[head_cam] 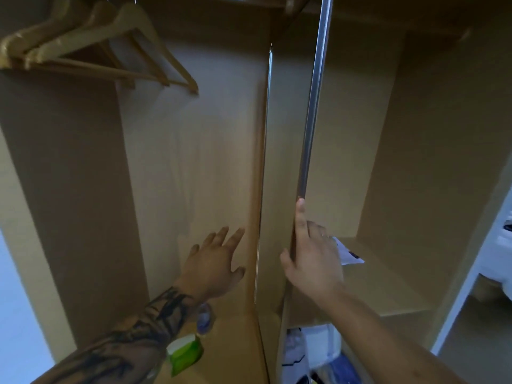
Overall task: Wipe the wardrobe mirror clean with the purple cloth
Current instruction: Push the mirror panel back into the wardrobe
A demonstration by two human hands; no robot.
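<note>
No mirror glass and no purple cloth can be made out; only the thin metal-trimmed edge of a wardrobe door (311, 120) faces the camera, so any mirror on it is hidden. The right hand (313, 259) grasps that edge, thumb on the near side, forefinger along the trim. The left hand (214, 261) hovers beside it, fingers spread, holding nothing. A tall panel like this is likely stiff and heavy, best moved by its edge. Wooden hangers (97, 48) hang upper left; a green packet (184, 353) lies below the left forearm.
</note>
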